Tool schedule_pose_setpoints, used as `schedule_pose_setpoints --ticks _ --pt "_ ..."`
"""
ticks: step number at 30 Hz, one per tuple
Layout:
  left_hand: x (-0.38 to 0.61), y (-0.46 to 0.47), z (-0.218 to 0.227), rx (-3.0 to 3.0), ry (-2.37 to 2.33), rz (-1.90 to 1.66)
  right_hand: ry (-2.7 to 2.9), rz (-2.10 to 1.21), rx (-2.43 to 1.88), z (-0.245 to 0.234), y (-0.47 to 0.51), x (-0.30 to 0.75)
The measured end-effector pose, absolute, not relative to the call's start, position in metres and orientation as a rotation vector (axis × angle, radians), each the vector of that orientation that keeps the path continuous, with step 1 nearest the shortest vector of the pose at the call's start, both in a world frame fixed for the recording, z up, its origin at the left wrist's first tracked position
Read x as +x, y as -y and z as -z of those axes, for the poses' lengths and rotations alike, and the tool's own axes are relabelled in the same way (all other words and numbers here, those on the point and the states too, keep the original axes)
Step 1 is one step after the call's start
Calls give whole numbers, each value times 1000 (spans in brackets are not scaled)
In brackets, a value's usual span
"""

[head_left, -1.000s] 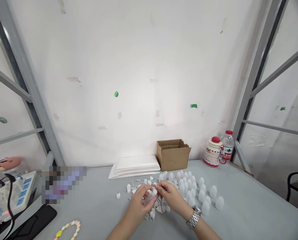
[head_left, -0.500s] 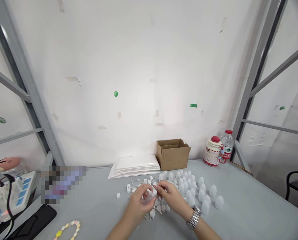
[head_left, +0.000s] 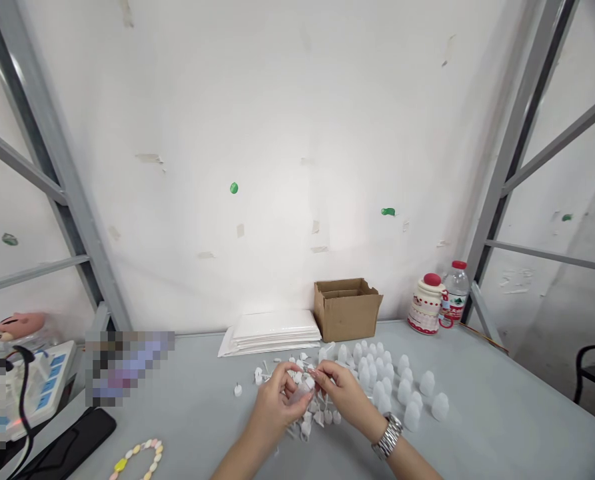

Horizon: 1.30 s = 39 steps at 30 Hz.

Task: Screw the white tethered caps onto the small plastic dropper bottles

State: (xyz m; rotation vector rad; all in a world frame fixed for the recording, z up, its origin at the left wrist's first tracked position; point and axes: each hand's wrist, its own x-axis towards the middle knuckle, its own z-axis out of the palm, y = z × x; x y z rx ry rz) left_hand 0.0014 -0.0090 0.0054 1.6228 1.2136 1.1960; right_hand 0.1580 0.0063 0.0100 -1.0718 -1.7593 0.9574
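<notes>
Left hand (head_left: 276, 405) and right hand (head_left: 346, 395) pinch small bottle (head_left: 301, 395); water bottle (head_left: 456, 291) label unreadable

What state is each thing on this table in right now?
Left hand, closed around small bottle.
Right hand, fingertips pinched at its top.
Cardboard box, flaps open.
Water bottle, upright, red cap on.
Jar, upright, red lid on.
White bottles, standing upright.
Loose caps, scattered.

Only one person's hands and forearms can be seen, bare of any covering as far up as the view reaches. The left hand (head_left: 276, 405) is bare. At the wrist of the right hand (head_left: 346, 395) sits a silver metal wristwatch (head_left: 387, 435), its broad band made of shiny links.
</notes>
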Motion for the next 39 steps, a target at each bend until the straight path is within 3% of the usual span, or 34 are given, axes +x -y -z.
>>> schedule_pose_setpoints --ticks 7,14,18,30,39 --pt "-2 13 -19 1541 -1187 -1148 1749 -1085 -950 -17 -5 164" --pt "-4 9 -9 1646 -1271 -1134 2022 -708 -1027 -15 3 164" --pt "-6 7 2 1813 -1340 -1176 2074 -661 -1065 -6 3 160" --pt "-6 11 15 2643 -1298 -1372 1561 -1367 -1022 9 -8 141" --pt "-1 1 4 1360 -1232 -1422 1383 -1101 -1044 -11 -16 162"
